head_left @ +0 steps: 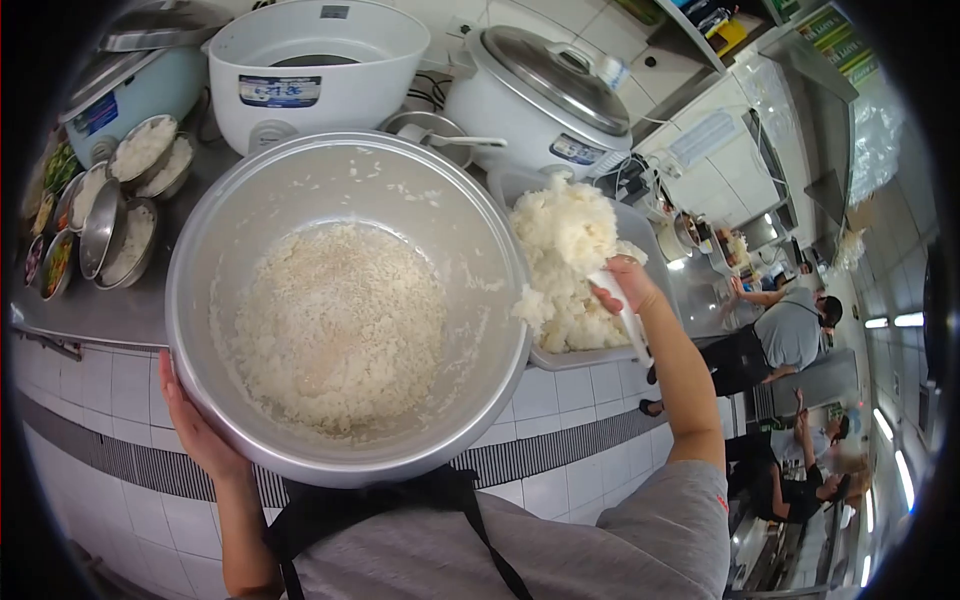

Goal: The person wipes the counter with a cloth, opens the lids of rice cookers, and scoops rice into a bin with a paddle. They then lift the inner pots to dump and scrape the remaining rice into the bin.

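Note:
A large metal rice cooker pot (487, 240) with cooked rice (340, 325) in its bottom is tilted toward me, close to my apron. My left hand (203, 425) holds the pot from its lower left side, fingers stretched along the outer wall. In my right hand (632, 284) is a white rice paddle (628, 318), gripped by its handle. A big clump of rice (570, 222) sits at the paddle's end, over a grey plastic tub (655, 245) heaped with rice. Rice grains cling to the pot's inner wall.
Behind the pot stand an uncovered rice cooker (315, 50) and a lidded rice cooker (540, 95). Between them is a metal bowl (460, 150) with a white-handled utensil. Several metal bowls (130, 245) of rice and vegetables are at left. Other people (785, 335) stand farther right.

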`<action>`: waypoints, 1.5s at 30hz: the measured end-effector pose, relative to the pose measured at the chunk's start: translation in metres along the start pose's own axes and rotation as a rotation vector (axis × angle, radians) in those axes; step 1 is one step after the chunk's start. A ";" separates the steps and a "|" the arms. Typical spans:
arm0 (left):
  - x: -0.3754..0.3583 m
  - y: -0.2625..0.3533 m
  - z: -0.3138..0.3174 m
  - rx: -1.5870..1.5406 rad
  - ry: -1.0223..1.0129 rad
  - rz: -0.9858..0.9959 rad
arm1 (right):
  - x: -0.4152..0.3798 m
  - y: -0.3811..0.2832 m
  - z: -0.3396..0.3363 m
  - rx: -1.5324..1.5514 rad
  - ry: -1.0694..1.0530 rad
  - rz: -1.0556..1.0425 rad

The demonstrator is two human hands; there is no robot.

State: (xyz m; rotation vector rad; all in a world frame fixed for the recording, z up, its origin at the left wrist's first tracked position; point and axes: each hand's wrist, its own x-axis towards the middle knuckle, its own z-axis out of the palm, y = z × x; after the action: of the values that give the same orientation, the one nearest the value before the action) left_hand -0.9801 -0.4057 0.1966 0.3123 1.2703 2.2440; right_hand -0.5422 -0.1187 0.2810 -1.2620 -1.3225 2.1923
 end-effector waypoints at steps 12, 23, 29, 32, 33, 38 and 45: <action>-0.003 -0.016 -0.009 -0.108 -0.100 0.107 | -0.022 -0.065 0.028 -1.863 1.016 -0.110; -0.032 -0.011 -0.002 0.307 0.049 0.526 | 0.149 -0.029 0.201 -1.798 -0.209 0.451; -0.028 -0.009 0.008 0.702 0.036 0.650 | 0.153 0.012 0.201 -1.777 -0.429 0.466; -0.030 -0.008 0.010 0.707 0.036 0.608 | 0.148 0.018 0.217 -1.781 -0.460 0.506; -0.030 -0.009 0.010 0.703 0.024 0.608 | 0.145 0.023 0.221 -1.773 -0.450 0.509; -0.029 -0.011 0.008 0.667 0.035 0.619 | 0.138 0.067 0.245 -1.567 -0.564 0.427; -0.038 -0.015 0.008 0.657 0.020 0.540 | 0.154 0.098 0.305 -1.036 -0.520 0.259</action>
State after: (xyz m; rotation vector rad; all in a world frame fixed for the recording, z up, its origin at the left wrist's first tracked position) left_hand -0.9396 -0.4152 0.1899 0.9720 2.1140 2.1539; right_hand -0.8563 -0.2506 0.1778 -1.1881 -2.8807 2.0873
